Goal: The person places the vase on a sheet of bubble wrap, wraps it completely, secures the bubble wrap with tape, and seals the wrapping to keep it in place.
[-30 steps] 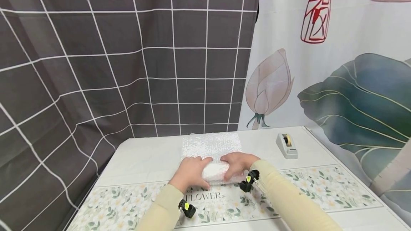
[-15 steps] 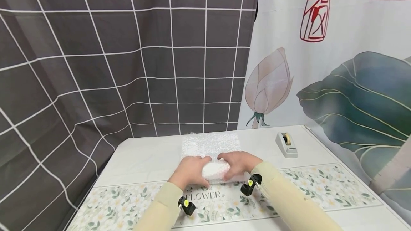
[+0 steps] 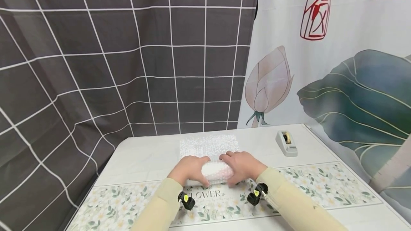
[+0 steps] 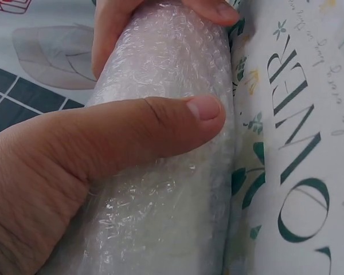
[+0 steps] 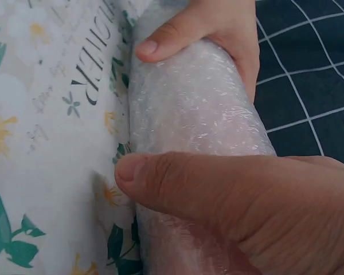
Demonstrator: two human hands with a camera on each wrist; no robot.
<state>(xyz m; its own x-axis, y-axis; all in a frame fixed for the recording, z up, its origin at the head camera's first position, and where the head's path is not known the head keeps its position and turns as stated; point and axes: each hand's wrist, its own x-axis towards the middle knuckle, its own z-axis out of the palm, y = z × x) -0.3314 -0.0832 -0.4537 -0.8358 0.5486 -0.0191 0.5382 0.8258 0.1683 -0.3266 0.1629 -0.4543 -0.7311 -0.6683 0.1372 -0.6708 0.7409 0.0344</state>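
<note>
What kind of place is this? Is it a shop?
I can't tell if it's a shop. It looks like a little wrapping corner: a table with bubble wrap, a tape dispenser and a checked curtain behind.

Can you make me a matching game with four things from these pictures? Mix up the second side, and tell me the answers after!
Things:
1. tape dispenser
2. bubble-wrapped roll
3. checked curtain
4. bubble wrap sheet

Clues:
A. dark grey with white lines
B. lying flat near the far edge of the table
C. off to the right, with something yellow inside
D. rounded, just beyond the big printed letters

Right pairs: 1-C, 2-D, 3-A, 4-B
</note>
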